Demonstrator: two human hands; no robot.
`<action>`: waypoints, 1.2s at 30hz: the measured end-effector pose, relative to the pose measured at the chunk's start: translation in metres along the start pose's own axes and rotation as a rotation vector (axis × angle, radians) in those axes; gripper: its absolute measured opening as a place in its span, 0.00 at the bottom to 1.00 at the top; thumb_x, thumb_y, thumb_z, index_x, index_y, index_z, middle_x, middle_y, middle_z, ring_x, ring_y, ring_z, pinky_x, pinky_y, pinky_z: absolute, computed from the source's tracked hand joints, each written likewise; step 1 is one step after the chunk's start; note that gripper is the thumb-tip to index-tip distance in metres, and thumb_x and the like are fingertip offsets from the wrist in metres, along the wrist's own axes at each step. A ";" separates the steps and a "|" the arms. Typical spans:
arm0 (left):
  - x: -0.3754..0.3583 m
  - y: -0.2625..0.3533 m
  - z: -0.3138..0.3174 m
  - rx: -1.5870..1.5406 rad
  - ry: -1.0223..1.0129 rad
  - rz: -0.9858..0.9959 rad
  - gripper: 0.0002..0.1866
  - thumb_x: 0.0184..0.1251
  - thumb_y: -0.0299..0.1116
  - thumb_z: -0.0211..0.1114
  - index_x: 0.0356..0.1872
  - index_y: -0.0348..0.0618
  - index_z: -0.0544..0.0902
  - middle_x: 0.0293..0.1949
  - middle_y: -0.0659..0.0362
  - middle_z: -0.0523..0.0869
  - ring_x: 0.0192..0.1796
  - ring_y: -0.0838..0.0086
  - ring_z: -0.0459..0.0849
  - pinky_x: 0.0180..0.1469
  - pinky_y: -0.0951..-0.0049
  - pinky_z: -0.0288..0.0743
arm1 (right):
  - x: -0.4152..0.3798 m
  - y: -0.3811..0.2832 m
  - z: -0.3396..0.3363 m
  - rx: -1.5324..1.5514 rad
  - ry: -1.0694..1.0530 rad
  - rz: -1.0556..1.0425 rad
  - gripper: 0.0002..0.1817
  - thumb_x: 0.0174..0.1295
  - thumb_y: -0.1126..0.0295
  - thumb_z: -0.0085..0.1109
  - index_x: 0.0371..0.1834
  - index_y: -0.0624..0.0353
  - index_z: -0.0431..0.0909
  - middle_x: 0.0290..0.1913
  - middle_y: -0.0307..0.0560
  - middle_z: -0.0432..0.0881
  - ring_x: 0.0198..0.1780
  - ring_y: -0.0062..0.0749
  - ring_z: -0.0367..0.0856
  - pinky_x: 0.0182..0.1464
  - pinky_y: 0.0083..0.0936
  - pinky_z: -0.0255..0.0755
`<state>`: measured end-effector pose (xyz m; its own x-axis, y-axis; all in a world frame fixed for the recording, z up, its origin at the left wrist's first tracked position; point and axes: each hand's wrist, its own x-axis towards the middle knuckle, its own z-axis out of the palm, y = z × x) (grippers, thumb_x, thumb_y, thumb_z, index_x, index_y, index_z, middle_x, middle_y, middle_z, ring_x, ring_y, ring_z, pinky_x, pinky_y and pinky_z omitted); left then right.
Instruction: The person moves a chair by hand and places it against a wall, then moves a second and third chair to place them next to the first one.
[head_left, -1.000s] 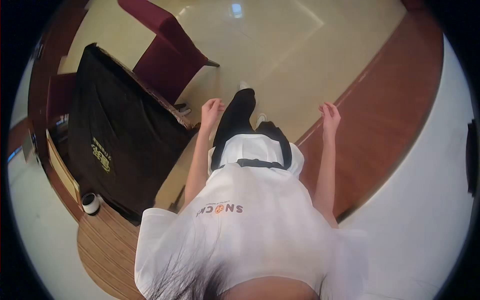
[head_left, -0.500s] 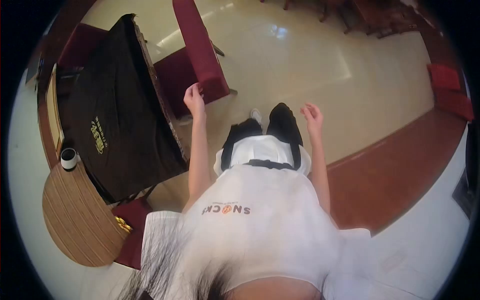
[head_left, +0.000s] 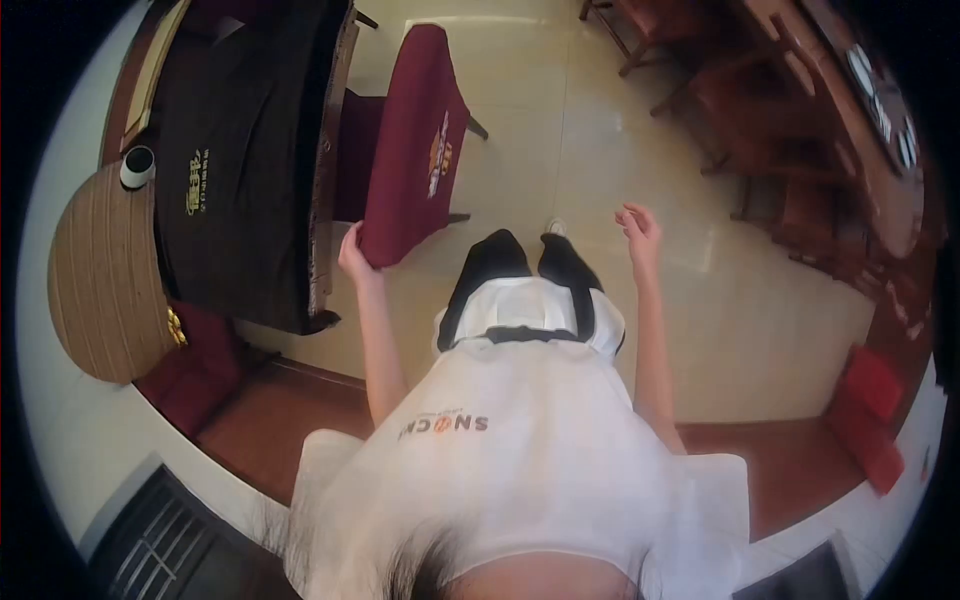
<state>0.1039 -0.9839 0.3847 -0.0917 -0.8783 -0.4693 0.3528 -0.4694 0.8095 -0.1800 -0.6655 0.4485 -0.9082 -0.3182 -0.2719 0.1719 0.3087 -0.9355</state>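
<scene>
My left hand [head_left: 355, 255] is at the near corner of a maroon-covered chair [head_left: 410, 160], its fingers closed around the edge of the backrest. Part of its grip is hidden by the cover. Gold lettering shows on the chair's back. In the air to the right of my legs, my right hand [head_left: 641, 237] holds nothing; its fingers are loosely bent and apart. Beyond the chair, on the left, stands a table under a dark cloth [head_left: 240, 180] with gold lettering.
A round wooden table [head_left: 105, 280] is at the left, with a white cup-like container [head_left: 138, 167] at its edge. Wooden chairs [head_left: 740, 105] line a long table [head_left: 850, 120] at the right. Red cushion-like pieces [head_left: 868, 415] lie at the lower right. Pale tiled floor [head_left: 590, 130] stretches ahead.
My view has turned to the right, bringing the wooden chairs and long table further in. My left hand has come to the chair's backrest corner. My right hand stays in the air.
</scene>
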 end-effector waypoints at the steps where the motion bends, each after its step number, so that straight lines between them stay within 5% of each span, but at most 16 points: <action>1: 0.008 -0.006 -0.036 0.001 0.004 -0.007 0.10 0.60 0.30 0.54 0.35 0.32 0.79 0.35 0.54 0.81 0.38 0.70 0.79 0.42 0.73 0.72 | -0.010 0.027 0.012 -0.018 -0.002 -0.008 0.13 0.57 0.71 0.54 0.44 0.66 0.73 0.37 0.46 0.80 0.41 0.26 0.77 0.46 0.20 0.67; 7: 0.014 -0.030 -0.108 0.176 0.154 0.267 0.09 0.60 0.28 0.53 0.33 0.32 0.79 0.34 0.54 0.81 0.37 0.71 0.78 0.41 0.74 0.72 | 0.026 0.029 0.076 -0.030 -0.131 -0.135 0.13 0.56 0.72 0.54 0.44 0.66 0.73 0.37 0.47 0.80 0.42 0.26 0.77 0.46 0.19 0.67; 11: -0.008 -0.024 -0.120 0.027 0.275 0.218 0.09 0.60 0.27 0.53 0.31 0.31 0.79 0.32 0.52 0.81 0.37 0.68 0.79 0.41 0.72 0.73 | 0.068 -0.032 0.144 -0.050 -0.376 -0.188 0.13 0.56 0.72 0.54 0.44 0.65 0.74 0.39 0.47 0.80 0.42 0.26 0.77 0.46 0.19 0.67; 14: -0.015 -0.050 -0.130 0.055 0.212 0.213 0.09 0.60 0.27 0.52 0.31 0.31 0.79 0.32 0.51 0.81 0.36 0.68 0.79 0.41 0.72 0.73 | 0.083 -0.008 0.177 -0.126 -0.491 -0.212 0.14 0.56 0.72 0.55 0.44 0.65 0.73 0.38 0.47 0.80 0.42 0.27 0.77 0.48 0.20 0.67; 16: 0.000 -0.109 -0.111 0.099 0.148 0.226 0.10 0.61 0.28 0.52 0.31 0.31 0.79 0.33 0.51 0.81 0.37 0.69 0.79 0.43 0.72 0.72 | 0.113 0.059 0.150 0.005 -0.480 -0.181 0.15 0.56 0.71 0.55 0.46 0.65 0.72 0.41 0.48 0.79 0.45 0.29 0.76 0.49 0.23 0.67; 18: 0.011 -0.190 -0.073 0.184 -0.064 0.226 0.11 0.61 0.29 0.51 0.31 0.31 0.79 0.35 0.52 0.81 0.39 0.69 0.79 0.45 0.73 0.71 | 0.163 0.132 0.099 -0.044 -0.385 -0.442 0.18 0.56 0.69 0.56 0.50 0.64 0.69 0.46 0.49 0.76 0.49 0.33 0.74 0.51 0.28 0.67; 20: 0.022 -0.259 -0.022 0.165 -0.147 0.241 0.12 0.62 0.30 0.51 0.31 0.31 0.80 0.36 0.53 0.82 0.41 0.71 0.78 0.48 0.73 0.69 | 0.212 0.196 0.049 0.048 -0.291 -0.459 0.22 0.56 0.67 0.57 0.54 0.62 0.67 0.50 0.50 0.73 0.51 0.35 0.72 0.51 0.33 0.67; 22: 0.014 -0.296 0.003 0.277 -0.164 0.378 0.11 0.61 0.31 0.52 0.32 0.33 0.80 0.36 0.54 0.82 0.41 0.72 0.78 0.48 0.74 0.68 | 0.240 0.215 0.021 -0.280 -0.075 -0.754 0.25 0.57 0.66 0.56 0.57 0.61 0.64 0.52 0.50 0.71 0.50 0.38 0.72 0.50 0.32 0.67; 26: 0.002 -0.306 -0.010 0.126 0.023 0.266 0.11 0.61 0.32 0.53 0.30 0.35 0.81 0.36 0.55 0.82 0.42 0.72 0.78 0.48 0.75 0.67 | 0.253 0.207 0.025 -0.177 -0.512 -0.620 0.16 0.58 0.66 0.54 0.46 0.64 0.74 0.39 0.48 0.78 0.42 0.33 0.75 0.46 0.25 0.68; 27: -0.003 -0.310 -0.012 0.175 0.055 0.307 0.11 0.61 0.32 0.54 0.29 0.35 0.81 0.36 0.55 0.82 0.42 0.72 0.78 0.48 0.76 0.67 | 0.251 0.208 0.021 -0.146 -0.505 -0.599 0.11 0.58 0.68 0.54 0.38 0.65 0.77 0.34 0.45 0.80 0.39 0.27 0.75 0.45 0.22 0.68; 36: -0.033 -0.314 -0.022 0.183 0.212 0.262 0.12 0.60 0.33 0.55 0.27 0.34 0.82 0.37 0.52 0.82 0.46 0.68 0.77 0.53 0.71 0.63 | 0.252 0.200 0.034 -0.018 -0.599 -0.466 0.07 0.59 0.72 0.53 0.32 0.66 0.74 0.36 0.44 0.79 0.39 0.21 0.75 0.43 0.19 0.68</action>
<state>0.0171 -0.8052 0.1384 0.1814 -0.9411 -0.2855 0.1652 -0.2570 0.9522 -0.3612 -0.7145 0.1855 -0.5220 -0.8501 0.0698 -0.1894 0.0357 -0.9813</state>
